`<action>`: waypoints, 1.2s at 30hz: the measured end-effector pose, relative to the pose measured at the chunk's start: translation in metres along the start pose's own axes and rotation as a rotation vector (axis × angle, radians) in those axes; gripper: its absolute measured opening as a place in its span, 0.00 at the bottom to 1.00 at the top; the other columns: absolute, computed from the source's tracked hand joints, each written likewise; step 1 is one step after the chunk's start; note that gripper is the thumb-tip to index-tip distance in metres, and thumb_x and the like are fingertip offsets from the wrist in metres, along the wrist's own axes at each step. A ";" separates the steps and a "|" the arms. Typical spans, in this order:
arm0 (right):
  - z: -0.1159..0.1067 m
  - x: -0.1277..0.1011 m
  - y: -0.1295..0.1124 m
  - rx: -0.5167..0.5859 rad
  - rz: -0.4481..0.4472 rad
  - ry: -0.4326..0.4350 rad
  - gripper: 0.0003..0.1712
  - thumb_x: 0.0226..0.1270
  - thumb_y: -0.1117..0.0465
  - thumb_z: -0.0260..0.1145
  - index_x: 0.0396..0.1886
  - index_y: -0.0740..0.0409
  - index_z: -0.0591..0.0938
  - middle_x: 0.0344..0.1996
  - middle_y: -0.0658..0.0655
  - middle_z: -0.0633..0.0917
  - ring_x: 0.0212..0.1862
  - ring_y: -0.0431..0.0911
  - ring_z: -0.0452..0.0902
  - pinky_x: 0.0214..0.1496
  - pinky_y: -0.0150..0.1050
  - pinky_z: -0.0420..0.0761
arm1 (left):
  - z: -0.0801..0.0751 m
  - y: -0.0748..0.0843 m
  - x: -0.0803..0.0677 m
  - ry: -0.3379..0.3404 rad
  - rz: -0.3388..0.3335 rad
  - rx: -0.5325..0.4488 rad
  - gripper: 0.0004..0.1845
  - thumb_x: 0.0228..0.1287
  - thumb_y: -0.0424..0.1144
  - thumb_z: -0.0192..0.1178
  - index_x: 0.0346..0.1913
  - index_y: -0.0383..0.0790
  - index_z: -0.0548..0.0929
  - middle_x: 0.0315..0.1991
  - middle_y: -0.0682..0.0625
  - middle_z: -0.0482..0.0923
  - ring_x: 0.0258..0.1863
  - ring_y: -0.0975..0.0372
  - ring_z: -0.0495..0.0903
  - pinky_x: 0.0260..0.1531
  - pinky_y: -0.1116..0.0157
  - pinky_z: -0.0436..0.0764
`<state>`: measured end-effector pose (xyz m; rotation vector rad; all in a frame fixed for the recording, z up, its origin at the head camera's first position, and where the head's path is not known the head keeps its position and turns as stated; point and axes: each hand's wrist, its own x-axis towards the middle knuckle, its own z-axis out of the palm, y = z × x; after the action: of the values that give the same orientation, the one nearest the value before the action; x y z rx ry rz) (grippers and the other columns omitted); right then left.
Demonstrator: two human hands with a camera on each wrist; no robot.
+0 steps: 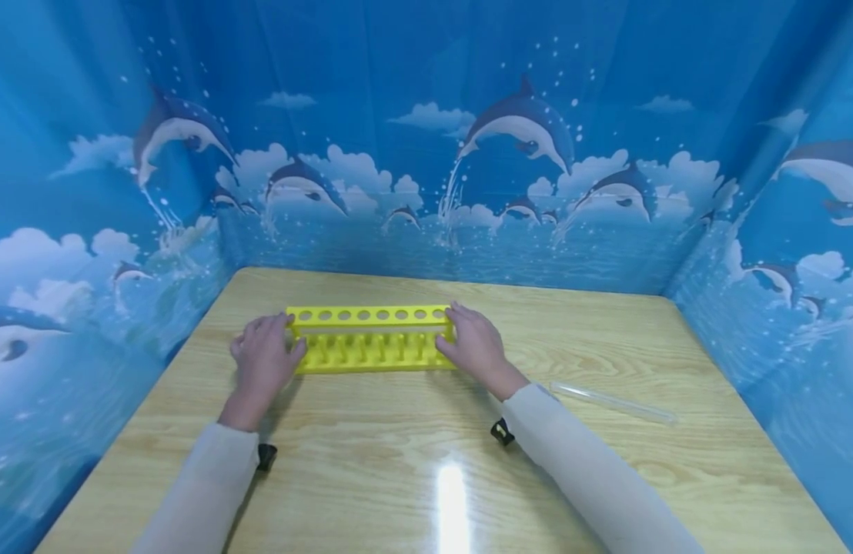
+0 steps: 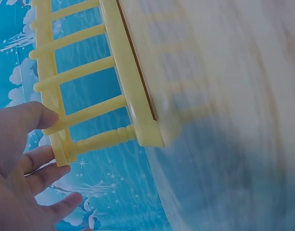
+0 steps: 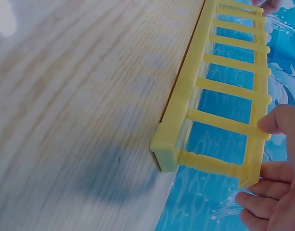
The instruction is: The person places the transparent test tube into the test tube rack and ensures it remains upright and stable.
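A yellow test tube rack [image 1: 364, 368] spans the space between both hands, its row of round holes along the top and a row of pegs below. At its left end, my left hand [image 1: 263, 354] grips the rack, with the thumb on the near side and the other fingers around the end. My right hand [image 1: 476, 346] holds the opposite end the same way. In the left wrist view, the thumb and fingertips pinch the rack's upper rail [image 2: 53, 91]. The right wrist view shows the rack's lower bar [image 3: 185, 91] close over the wooden surface.
On the wooden table [image 1: 371, 462], a clear tube [image 1: 613, 402] lies to the right, beyond the right forearm. Blue dolphin-print curtains [image 1: 426, 138] surround the table at the back and sides. Small black devices [image 1: 503, 431] show under the wrists.
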<state>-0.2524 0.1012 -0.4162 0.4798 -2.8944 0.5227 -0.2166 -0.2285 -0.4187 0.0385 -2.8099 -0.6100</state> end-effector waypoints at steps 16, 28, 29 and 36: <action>-0.015 -0.031 0.010 -0.029 -0.035 0.054 0.29 0.63 0.51 0.64 0.60 0.64 0.78 0.64 0.64 0.74 0.64 0.59 0.72 0.65 0.52 0.71 | 0.006 0.011 -0.012 0.007 0.069 -0.031 0.24 0.62 0.42 0.63 0.58 0.33 0.76 0.60 0.34 0.74 0.63 0.38 0.62 0.56 0.32 0.54; -0.020 -0.045 0.022 -0.016 -0.044 0.092 0.30 0.61 0.51 0.67 0.60 0.64 0.78 0.63 0.63 0.75 0.63 0.59 0.72 0.63 0.53 0.73 | 0.011 0.025 -0.020 0.014 0.072 -0.006 0.25 0.62 0.45 0.63 0.57 0.33 0.76 0.59 0.34 0.74 0.62 0.39 0.64 0.58 0.32 0.53; -0.021 -0.046 0.023 -0.016 -0.043 0.094 0.30 0.61 0.51 0.67 0.60 0.64 0.78 0.63 0.63 0.75 0.63 0.59 0.72 0.63 0.53 0.73 | 0.011 0.025 -0.020 0.014 0.078 -0.007 0.25 0.62 0.45 0.63 0.57 0.33 0.77 0.59 0.35 0.75 0.62 0.39 0.65 0.58 0.32 0.53; -0.023 -0.055 0.030 -0.009 -0.025 0.109 0.31 0.60 0.51 0.68 0.59 0.63 0.78 0.64 0.63 0.75 0.63 0.59 0.72 0.61 0.55 0.74 | 0.013 0.032 -0.023 0.005 0.104 -0.008 0.24 0.62 0.45 0.63 0.57 0.34 0.77 0.58 0.36 0.75 0.61 0.39 0.65 0.59 0.32 0.51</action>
<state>-0.2090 0.1513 -0.4161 0.4709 -2.7820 0.5152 -0.1974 -0.1919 -0.4227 -0.1074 -2.7839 -0.5955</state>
